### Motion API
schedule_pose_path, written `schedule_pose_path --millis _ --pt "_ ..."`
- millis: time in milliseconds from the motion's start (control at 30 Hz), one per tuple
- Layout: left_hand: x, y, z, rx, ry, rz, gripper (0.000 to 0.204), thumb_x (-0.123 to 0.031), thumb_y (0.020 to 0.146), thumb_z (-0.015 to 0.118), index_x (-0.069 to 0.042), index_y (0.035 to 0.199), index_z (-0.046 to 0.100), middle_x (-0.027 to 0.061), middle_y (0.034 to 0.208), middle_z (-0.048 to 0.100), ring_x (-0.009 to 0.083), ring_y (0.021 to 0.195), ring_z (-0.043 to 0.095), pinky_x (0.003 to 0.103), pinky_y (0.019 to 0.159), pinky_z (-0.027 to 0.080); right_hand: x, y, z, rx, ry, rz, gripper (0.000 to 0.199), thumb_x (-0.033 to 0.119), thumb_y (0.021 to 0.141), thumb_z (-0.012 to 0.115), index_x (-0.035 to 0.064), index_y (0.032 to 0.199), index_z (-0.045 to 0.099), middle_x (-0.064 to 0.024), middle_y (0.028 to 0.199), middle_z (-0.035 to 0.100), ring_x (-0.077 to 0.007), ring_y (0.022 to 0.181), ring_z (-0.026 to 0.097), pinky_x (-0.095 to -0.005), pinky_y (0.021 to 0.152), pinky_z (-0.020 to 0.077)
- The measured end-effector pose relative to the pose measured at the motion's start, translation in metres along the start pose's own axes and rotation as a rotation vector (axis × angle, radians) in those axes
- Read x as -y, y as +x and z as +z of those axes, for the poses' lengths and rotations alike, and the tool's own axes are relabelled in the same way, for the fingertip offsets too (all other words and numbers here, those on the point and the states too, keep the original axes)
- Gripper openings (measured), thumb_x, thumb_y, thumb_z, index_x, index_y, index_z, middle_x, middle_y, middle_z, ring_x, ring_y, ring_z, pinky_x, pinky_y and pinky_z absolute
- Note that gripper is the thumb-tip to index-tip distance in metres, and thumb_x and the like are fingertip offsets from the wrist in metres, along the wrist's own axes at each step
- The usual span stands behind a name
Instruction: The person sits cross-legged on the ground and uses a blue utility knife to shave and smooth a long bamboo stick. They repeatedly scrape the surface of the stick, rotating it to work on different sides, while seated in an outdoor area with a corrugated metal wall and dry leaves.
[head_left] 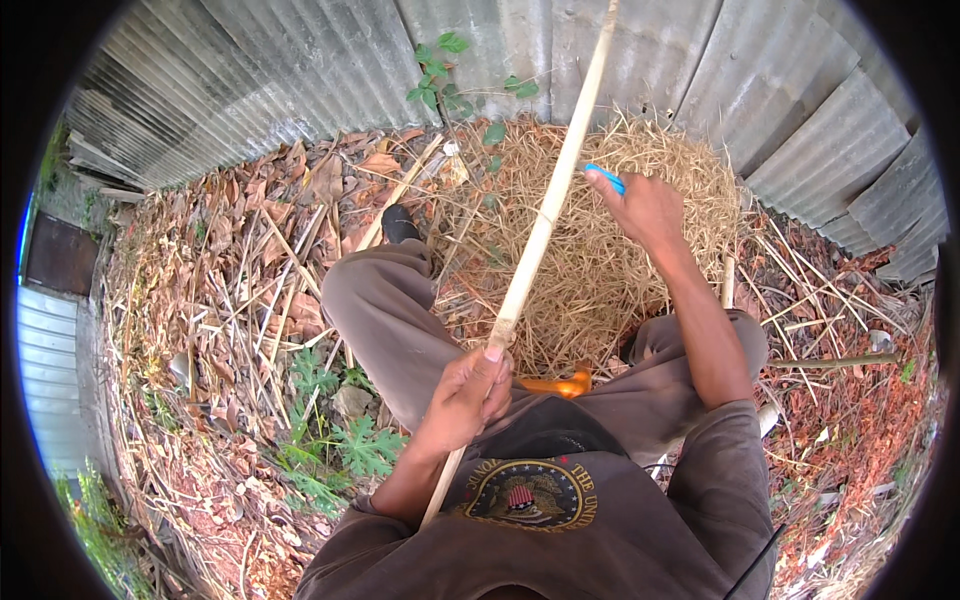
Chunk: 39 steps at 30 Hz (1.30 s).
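My left hand (470,400) is closed around a long pale bamboo strip (548,215). The strip slants from beside my body up past the metal fence, its lower end passing under my left forearm. To the right of the strip, my right hand (645,210) is closed on a slim bright blue tool (604,179); most of it is hidden in the fist, and its exact kind does not show. An orange object (558,384) lies at my lap beside the left hand, partly covered.
Thin straw-coloured shavings (600,270) are heaped in front of my bent legs. A grey corrugated metal fence (500,65) curves across the far side. Dry leaves (230,225), loose sticks (825,290) and green plants (365,445) lie or grow around me.
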<state>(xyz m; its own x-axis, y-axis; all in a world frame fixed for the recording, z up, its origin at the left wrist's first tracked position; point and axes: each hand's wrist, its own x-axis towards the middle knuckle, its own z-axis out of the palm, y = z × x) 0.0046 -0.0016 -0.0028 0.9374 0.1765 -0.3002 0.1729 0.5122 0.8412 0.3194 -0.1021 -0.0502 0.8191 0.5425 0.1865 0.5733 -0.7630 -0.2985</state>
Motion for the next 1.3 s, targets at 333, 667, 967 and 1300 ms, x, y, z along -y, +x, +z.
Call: schedule_pose_path --millis 333,667,967,1300 --pt "-0.015 0.003 0.004 0.054 0.061 0.15 0.036 -0.033 0.105 0.034 -0.006 0.083 0.045 -0.0025 0.049 0.036 0.005 0.042 0.031 0.021 0.042 0.026 0.006 -0.025 -0.01 0.124 0.27 -0.002 0.067 0.071 0.082 0.05 0.0079 0.071 0.07 -0.011 0.052 0.058 -0.0312 0.052 0.061 -0.0405 0.051 0.0481" --pt "0.001 0.028 -0.019 -0.048 -0.158 0.041 0.035 -0.032 0.105 0.035 -0.007 0.082 0.044 -0.0009 0.046 0.034 0.0083 0.035 0.026 0.024 0.041 0.025 0.069 -0.075 -0.011 0.071 0.277 -0.586 0.07 0.076 0.073 0.057 0.0083 0.057 0.061 -0.0101 0.046 0.054 -0.029 0.045 0.06 -0.0413 0.045 0.0474" --pt "0.003 0.033 -0.019 -0.091 -0.186 -0.013 0.036 -0.036 0.104 0.036 -0.007 0.083 0.043 -0.0017 0.047 0.033 0.0083 0.036 0.025 0.024 0.041 0.023 0.061 -0.066 0.008 -0.026 0.184 -0.546 0.064 0.073 0.071 0.062 0.0117 0.055 0.058 -0.0066 0.044 0.051 -0.0274 0.041 0.056 -0.0401 0.042 0.0439" --pt "0.009 0.029 -0.008 -0.057 -0.052 -0.057 0.034 -0.036 0.104 0.036 -0.008 0.085 0.043 -0.0021 0.051 0.033 0.007 0.043 0.026 0.023 0.043 0.025 0.014 -0.015 0.02 -0.169 0.1 -0.433 0.071 0.079 0.074 0.053 0.0099 0.058 0.061 -0.0081 0.044 0.051 -0.0266 0.041 0.055 -0.0397 0.04 0.0423"
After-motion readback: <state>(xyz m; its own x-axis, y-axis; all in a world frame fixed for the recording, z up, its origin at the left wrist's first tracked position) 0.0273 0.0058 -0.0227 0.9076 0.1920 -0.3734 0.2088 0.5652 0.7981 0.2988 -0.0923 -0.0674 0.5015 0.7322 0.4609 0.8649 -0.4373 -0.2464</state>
